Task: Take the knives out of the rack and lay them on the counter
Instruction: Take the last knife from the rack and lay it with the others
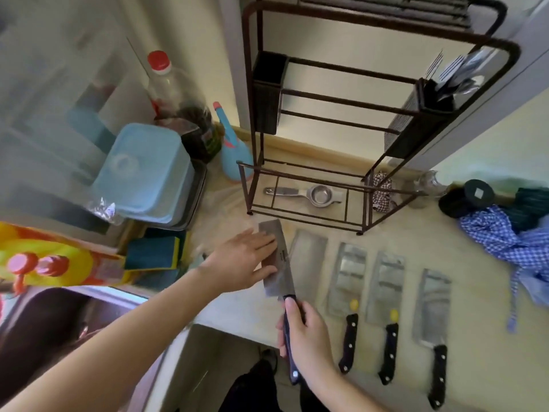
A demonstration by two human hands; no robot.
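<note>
A dark metal rack (341, 101) stands at the back of the pale counter (386, 233); no knives show in it. Several cleavers lie side by side on the counter in front of it, blades pointing to the rack. My right hand (306, 337) is shut on the black handle of the leftmost cleaver (280, 272). My left hand (240, 263) lies flat with fingers spread on that blade. A second blade (309, 257) sits just to its right, its handle hidden by my right hand. Three more cleavers (386, 286) with black handles lie further right.
A metal squeezer (315, 195) lies under the rack, and a cutlery holder (436, 96) with forks hangs on its right side. A blue lidded tub (142, 173), bottles and sponges (154, 254) crowd the left. The sink (74, 316) is lower left. A blue checked cloth (505, 236) lies at right.
</note>
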